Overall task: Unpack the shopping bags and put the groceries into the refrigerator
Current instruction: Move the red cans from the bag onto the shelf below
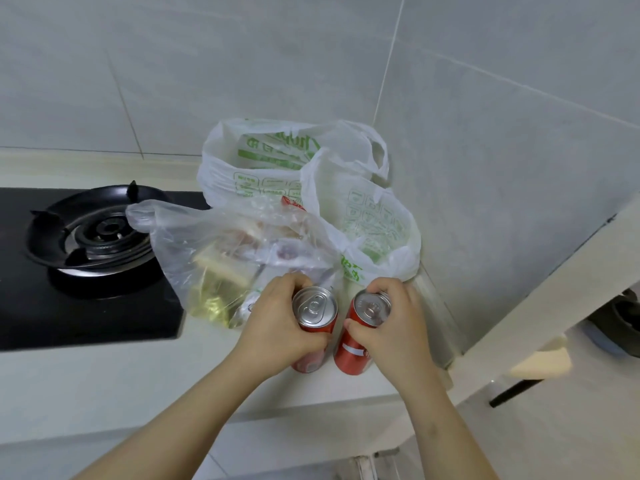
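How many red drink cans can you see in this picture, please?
2: the left can in the left hand, the right can in the right hand, over the counter. Something red in the white bag may be another.

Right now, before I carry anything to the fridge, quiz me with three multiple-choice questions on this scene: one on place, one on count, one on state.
1. Where is the gas burner relative to the shopping bags?
A) left of them
B) right of them
C) on top of them

2. How many red cans are being held?
A) one
B) two
C) three

3. What is the left hand doing?
A) resting flat
B) gripping a can
C) pulling a bag

Answers:
1 A, the burner lies at the picture's left and the bags at its middle.
2 B, the left hand holds one and the right hand the other.
3 B, its fingers curl round a can.
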The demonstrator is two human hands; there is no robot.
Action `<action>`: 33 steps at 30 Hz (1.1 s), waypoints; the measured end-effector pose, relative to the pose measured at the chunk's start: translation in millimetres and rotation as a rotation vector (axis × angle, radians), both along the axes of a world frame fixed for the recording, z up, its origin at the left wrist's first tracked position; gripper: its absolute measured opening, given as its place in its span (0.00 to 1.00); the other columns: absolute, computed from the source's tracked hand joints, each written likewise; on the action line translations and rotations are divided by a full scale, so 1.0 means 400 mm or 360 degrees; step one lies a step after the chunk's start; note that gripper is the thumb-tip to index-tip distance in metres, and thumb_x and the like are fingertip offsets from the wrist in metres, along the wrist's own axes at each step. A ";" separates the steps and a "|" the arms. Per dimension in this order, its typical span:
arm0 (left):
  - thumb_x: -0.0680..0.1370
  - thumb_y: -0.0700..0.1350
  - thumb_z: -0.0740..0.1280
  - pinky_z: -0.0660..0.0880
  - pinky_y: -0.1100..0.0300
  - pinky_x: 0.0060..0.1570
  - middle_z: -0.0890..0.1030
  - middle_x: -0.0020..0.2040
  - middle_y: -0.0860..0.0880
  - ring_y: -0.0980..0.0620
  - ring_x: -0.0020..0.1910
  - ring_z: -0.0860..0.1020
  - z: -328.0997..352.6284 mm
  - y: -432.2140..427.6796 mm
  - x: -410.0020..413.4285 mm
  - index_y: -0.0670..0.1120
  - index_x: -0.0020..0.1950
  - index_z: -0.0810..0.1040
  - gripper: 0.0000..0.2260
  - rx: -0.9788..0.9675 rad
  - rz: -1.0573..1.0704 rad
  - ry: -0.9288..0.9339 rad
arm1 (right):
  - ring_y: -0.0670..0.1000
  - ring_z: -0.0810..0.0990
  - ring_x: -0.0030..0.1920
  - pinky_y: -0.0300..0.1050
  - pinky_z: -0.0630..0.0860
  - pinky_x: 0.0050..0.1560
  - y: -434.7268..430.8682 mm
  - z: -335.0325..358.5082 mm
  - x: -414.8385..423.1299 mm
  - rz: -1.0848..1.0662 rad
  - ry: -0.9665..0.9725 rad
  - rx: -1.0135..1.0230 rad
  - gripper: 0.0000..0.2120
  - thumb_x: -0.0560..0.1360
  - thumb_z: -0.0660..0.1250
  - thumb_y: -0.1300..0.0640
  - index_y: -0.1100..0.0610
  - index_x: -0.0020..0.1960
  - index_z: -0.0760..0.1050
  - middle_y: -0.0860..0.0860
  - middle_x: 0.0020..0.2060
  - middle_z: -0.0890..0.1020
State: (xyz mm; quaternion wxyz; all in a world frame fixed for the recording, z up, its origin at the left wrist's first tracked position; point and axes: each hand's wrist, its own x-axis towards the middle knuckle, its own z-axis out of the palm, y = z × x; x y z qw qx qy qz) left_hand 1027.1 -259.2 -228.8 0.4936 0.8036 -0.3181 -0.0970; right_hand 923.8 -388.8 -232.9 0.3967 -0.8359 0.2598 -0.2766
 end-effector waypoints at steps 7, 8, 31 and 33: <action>0.54 0.47 0.71 0.68 0.73 0.42 0.78 0.47 0.54 0.57 0.48 0.76 -0.018 -0.009 -0.006 0.58 0.45 0.70 0.22 -0.0017 0.0035 -0.0002 | 0.44 0.73 0.50 0.36 0.70 0.49 -0.011 0.001 0.000 0.0084 -0.0006 0.0070 0.29 0.61 0.75 0.62 0.35 0.47 0.66 0.44 0.51 0.72; 0.54 0.47 0.71 0.67 0.75 0.42 0.78 0.47 0.54 0.57 0.48 0.76 -0.021 -0.009 -0.006 0.58 0.46 0.71 0.23 -0.0019 0.0039 -0.0004 | 0.43 0.72 0.52 0.34 0.70 0.49 -0.011 0.002 -0.002 0.0101 -0.0009 0.0101 0.31 0.61 0.75 0.62 0.34 0.49 0.65 0.43 0.52 0.71; 0.59 0.48 0.72 0.70 0.74 0.42 0.77 0.52 0.61 0.70 0.48 0.74 -0.105 -0.003 -0.065 0.66 0.54 0.66 0.28 -0.0153 0.0156 0.0326 | 0.44 0.81 0.48 0.43 0.77 0.52 -0.009 -0.116 -0.030 0.0033 0.0081 0.0786 0.29 0.61 0.78 0.64 0.44 0.53 0.69 0.44 0.47 0.82; 0.59 0.48 0.72 0.70 0.76 0.42 0.77 0.51 0.61 0.70 0.47 0.74 -0.102 -0.007 -0.070 0.66 0.53 0.67 0.28 -0.0176 0.0160 0.0345 | 0.44 0.81 0.47 0.45 0.77 0.52 -0.012 -0.118 -0.032 -0.0014 0.0083 0.0757 0.28 0.60 0.78 0.64 0.44 0.52 0.70 0.44 0.46 0.82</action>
